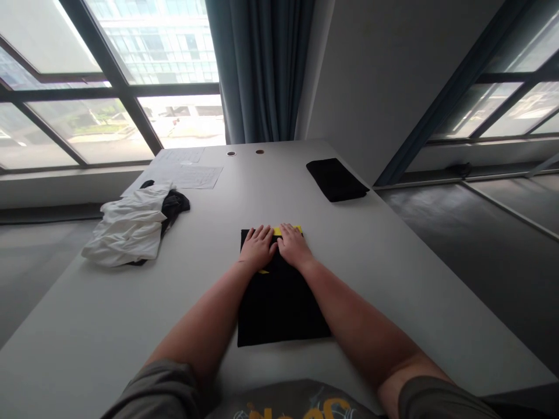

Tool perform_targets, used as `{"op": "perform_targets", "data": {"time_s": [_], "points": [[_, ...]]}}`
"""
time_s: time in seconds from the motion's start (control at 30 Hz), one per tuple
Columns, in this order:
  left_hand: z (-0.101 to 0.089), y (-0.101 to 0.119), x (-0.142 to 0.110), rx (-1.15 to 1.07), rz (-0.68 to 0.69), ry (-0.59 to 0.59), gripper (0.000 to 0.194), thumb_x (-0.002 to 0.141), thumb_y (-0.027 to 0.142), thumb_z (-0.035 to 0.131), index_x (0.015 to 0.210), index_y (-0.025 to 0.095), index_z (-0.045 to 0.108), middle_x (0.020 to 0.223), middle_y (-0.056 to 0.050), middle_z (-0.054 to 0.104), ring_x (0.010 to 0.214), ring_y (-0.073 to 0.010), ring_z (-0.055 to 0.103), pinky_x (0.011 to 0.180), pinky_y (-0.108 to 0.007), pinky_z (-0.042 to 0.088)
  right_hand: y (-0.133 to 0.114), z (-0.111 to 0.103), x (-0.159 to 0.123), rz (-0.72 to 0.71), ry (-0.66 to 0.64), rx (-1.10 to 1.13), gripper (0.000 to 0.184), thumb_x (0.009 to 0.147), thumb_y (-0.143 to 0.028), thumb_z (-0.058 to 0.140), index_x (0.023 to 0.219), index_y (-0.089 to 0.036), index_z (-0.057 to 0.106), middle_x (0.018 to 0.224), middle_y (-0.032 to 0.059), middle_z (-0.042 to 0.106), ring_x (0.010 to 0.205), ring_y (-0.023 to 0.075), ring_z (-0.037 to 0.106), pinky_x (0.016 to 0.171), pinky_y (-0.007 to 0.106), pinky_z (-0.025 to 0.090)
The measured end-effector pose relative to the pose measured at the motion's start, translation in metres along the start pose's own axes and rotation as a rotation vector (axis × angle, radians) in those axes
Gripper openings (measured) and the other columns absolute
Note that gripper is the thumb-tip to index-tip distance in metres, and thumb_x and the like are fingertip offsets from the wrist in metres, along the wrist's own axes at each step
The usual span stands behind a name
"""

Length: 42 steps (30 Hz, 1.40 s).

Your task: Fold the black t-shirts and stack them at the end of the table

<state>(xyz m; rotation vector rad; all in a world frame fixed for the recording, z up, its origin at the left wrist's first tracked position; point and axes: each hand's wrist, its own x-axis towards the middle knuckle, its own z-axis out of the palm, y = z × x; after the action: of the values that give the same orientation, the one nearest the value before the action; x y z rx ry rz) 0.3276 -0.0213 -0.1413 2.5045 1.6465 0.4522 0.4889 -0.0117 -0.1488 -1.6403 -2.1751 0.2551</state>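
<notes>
A black folded garment point(283, 308) with yellow patches lies flat on the white table in front of me, its shape roughly rectangular. My left hand point(257, 247) rests palm down on its far left part, fingers stretched forward. Beside it, my right hand point(294, 245) lies flat on the far right part, next to a yellow strip along the far edge. The two thumbs almost meet in the middle. Parts of the yellow pattern are hidden under my hands.
On the right of the table point(393, 297) is another folded black cloth point(337, 179). A loose pile of white cloth point(131, 230) with black cloth point(175, 202) lies on the left. Paper sheets point(196, 176) sit behind it. Two round holes are near the far edge.
</notes>
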Motion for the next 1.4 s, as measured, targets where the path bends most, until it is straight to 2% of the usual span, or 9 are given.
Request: {"op": "perform_targets", "data": {"time_s": [0.1,0.23,0.37,0.53,0.67,0.77,0.9,1.2,1.4], "points": [[0.008,-0.013,-0.001,0.022,-0.042,-0.063,0.057,0.104,0.048,0.045,0.158,0.032,0.046,0.166,-0.005,0.041,0.156,-0.0290,0.032,0.129,-0.054,0.019,0.010,0.009,0.002,-0.002,-0.123,-0.092,0.061,0.102,-0.031,0.042,0.159,-0.008,0.043,0.167,0.0168,0.035,0.156,0.0312,0.029,0.129,0.052,0.017],[0.007,-0.031,-0.003,0.019,-0.092,-0.083,0.059,0.105,0.051,0.041,0.160,0.032,0.042,0.169,-0.005,0.035,0.158,-0.0288,0.026,0.130,-0.055,0.018,0.020,0.006,0.002,0.029,-0.159,-0.113,0.063,0.106,-0.040,0.040,0.163,-0.015,0.037,0.171,0.0124,0.029,0.159,0.0306,0.024,0.129,0.056,0.015],[0.004,-0.052,-0.008,-0.019,-0.188,-0.109,0.063,0.105,0.050,0.039,0.163,0.025,0.036,0.172,-0.007,0.027,0.160,-0.0301,0.020,0.129,-0.053,0.019,0.027,0.003,0.004,0.086,-0.156,-0.097,0.064,0.106,-0.045,0.039,0.164,-0.019,0.035,0.172,0.0100,0.026,0.159,0.0306,0.022,0.128,0.059,0.016],[0.005,-0.077,-0.015,-0.040,-0.236,-0.086,0.070,0.103,0.054,0.043,0.164,0.021,0.034,0.171,-0.010,0.027,0.160,-0.0294,0.021,0.130,-0.050,0.018,0.049,0.008,0.005,0.161,-0.090,-0.083,0.062,0.105,-0.043,0.041,0.161,-0.016,0.040,0.169,0.0148,0.032,0.156,0.0339,0.029,0.128,0.057,0.018],[0.010,-0.084,-0.016,-0.062,-0.223,-0.038,0.071,0.101,0.057,0.044,0.163,0.022,0.035,0.170,-0.010,0.033,0.159,-0.0302,0.023,0.130,-0.052,0.017,0.066,0.011,0.006,0.193,-0.020,-0.083,0.062,0.102,-0.043,0.046,0.157,-0.012,0.047,0.168,0.0192,0.034,0.157,0.0365,0.027,0.127,0.054,0.021],[0.011,-0.084,-0.013,-0.027,-0.354,0.003,0.072,0.102,0.060,0.039,0.162,0.021,0.038,0.170,-0.013,0.030,0.160,-0.0350,0.020,0.129,-0.059,0.015,0.074,0.010,0.007,0.256,-0.040,-0.103,0.069,0.101,-0.052,0.049,0.159,-0.016,0.045,0.170,0.0189,0.029,0.158,0.0405,0.021,0.126,0.060,0.017],[0.007,-0.087,-0.012,0.020,-0.398,-0.062,0.071,0.103,0.059,0.033,0.163,0.021,0.038,0.173,-0.012,0.022,0.161,-0.0352,0.014,0.128,-0.062,0.011,0.081,0.005,0.008,0.292,-0.077,-0.113,0.068,0.101,-0.057,0.047,0.160,-0.024,0.045,0.171,0.0151,0.028,0.158,0.0413,0.020,0.125,0.066,0.014],[-0.004,-0.089,-0.022,0.039,-0.271,-0.119,0.066,0.106,0.053,0.033,0.164,0.022,0.034,0.173,-0.011,0.023,0.161,-0.0343,0.016,0.127,-0.063,0.012,0.078,-0.004,-0.007,0.148,0.105,0.029,0.063,0.097,-0.035,0.051,0.155,-0.012,0.049,0.164,0.0190,0.040,0.158,0.0373,0.021,0.127,0.057,0.026],[-0.016,-0.090,-0.062,0.079,-0.225,-0.140,0.062,0.108,0.043,0.029,0.164,0.017,0.035,0.172,-0.012,0.025,0.160,-0.0315,0.019,0.129,-0.056,0.017,0.071,-0.025,-0.066,-0.125,0.183,0.234,0.051,0.097,-0.027,0.051,0.147,-0.020,0.056,0.157,0.0140,0.048,0.155,0.0311,0.030,0.126,0.056,0.032]]}}
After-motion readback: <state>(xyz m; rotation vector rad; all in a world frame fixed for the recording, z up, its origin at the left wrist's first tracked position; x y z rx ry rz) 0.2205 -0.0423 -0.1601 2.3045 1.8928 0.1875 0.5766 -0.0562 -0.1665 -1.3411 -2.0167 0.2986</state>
